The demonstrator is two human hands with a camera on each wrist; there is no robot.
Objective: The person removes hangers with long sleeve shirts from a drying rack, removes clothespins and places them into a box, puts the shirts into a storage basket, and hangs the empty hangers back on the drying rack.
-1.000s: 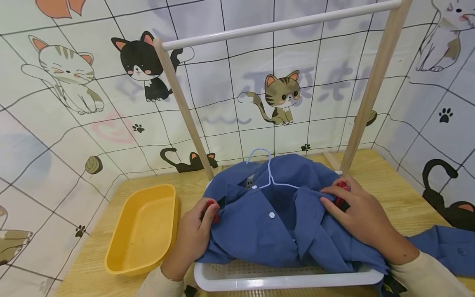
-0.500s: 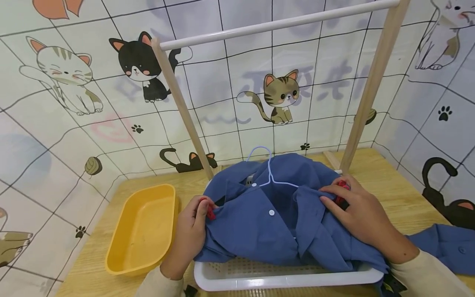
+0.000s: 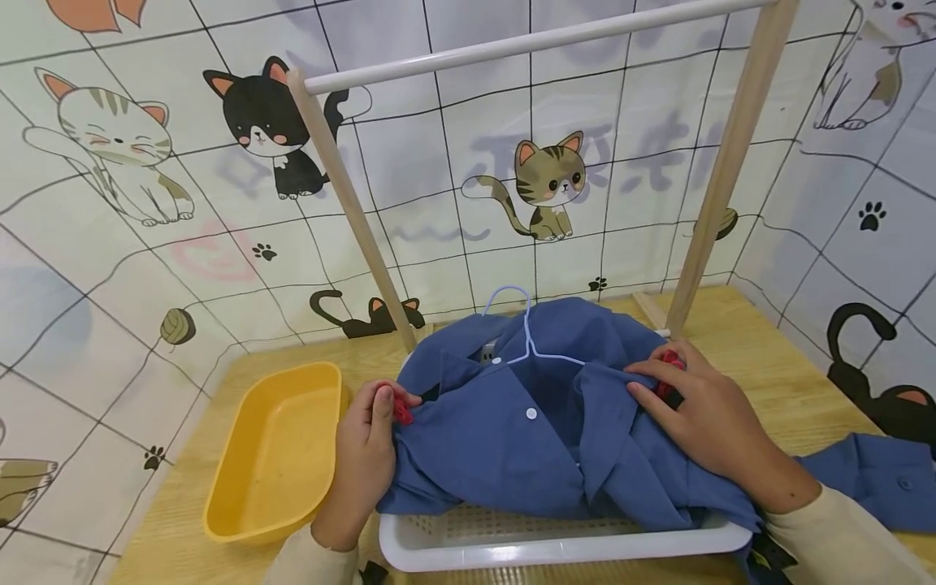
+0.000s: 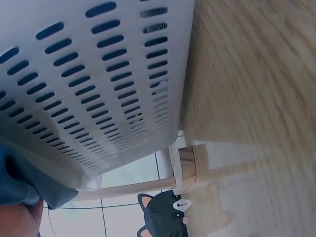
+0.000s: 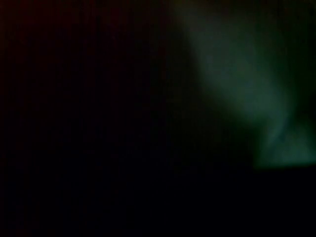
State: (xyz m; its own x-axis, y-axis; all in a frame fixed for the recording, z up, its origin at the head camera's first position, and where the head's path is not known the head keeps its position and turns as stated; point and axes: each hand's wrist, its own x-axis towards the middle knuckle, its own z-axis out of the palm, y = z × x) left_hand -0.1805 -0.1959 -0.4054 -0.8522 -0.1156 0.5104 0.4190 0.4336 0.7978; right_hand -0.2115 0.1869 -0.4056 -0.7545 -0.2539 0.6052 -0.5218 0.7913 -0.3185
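A blue button-up shirt [image 3: 483, 455] lies bunched over a white perforated basket [image 3: 512, 556]. Inside its open collar sits a pale lavender hanger [image 3: 528, 325], hook upward. My left hand [image 3: 366, 455] grips the shirt's left shoulder, a small red piece showing at its fingertips. On the opposite shoulder, my right hand [image 3: 709, 414] pinches the cloth between thumb and forefinger; another red piece shows under its fingers. In the left wrist view, the basket's slotted side [image 4: 98, 89] fills much of the picture, with blue cloth [image 4: 29, 177] at lower left. The right wrist view is almost wholly dark.
A yellow tray [image 3: 281, 455] stands on the wooden table [image 3: 775, 357] left of the basket. Behind the shirt rises a rack with wooden posts and a white rail [image 3: 526, 50]. One blue sleeve [image 3: 870, 479] trails rightward over the table. Cat-patterned walls enclose the back.
My left hand has shifted a little left along the shirt's shoulder, more of the red piece now showing. My right hand keeps its place on the cloth. The head view has tilted slightly.
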